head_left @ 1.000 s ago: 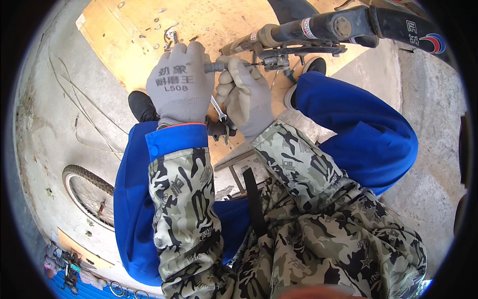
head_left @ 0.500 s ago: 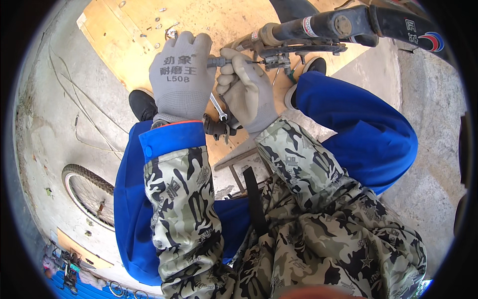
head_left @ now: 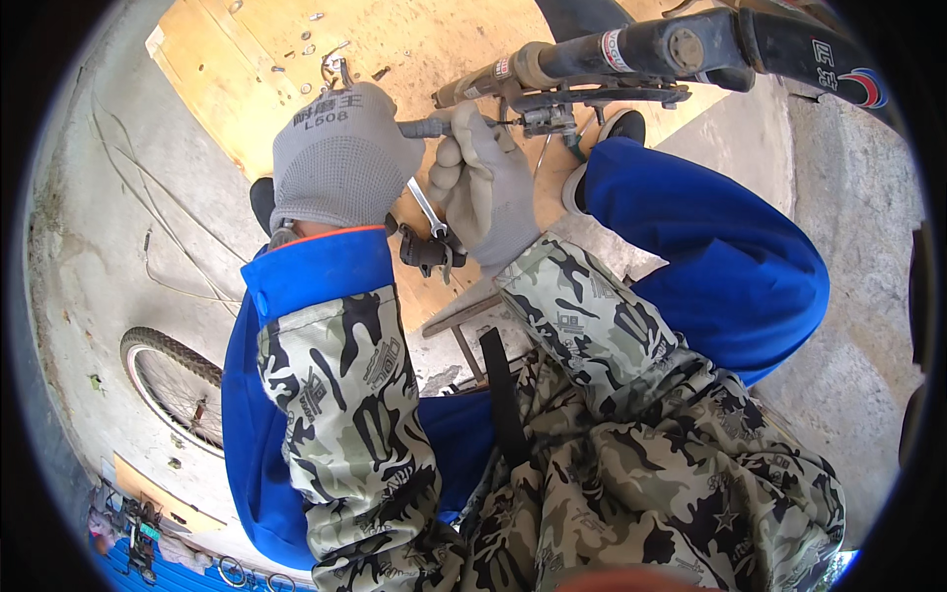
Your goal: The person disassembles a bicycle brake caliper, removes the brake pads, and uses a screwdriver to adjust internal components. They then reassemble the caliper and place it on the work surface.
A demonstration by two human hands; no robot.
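Observation:
My left hand, in a grey work glove, is closed around the rear of a grey-handled screwdriver. My right hand, gloved alike, wraps its fingers and thumb round the front of the same tool. Past the right thumb its thin shaft reaches a small metal mechanism beneath the black bicycle frame; whether the tip is seated there I cannot tell. Just below the hands lie an open-ended wrench and a black bicycle part, partly covered by the right glove.
A wooden board lies under the work, with several small bolts and a metal fitting left of the frame. A spoked wheel and loose cables are on the concrete at left. My knees flank the board.
My left hand has rolled over and shifted slightly down and left, its wrist bending, while still on the handle. The right hand has moved slightly left and keeps its hold.

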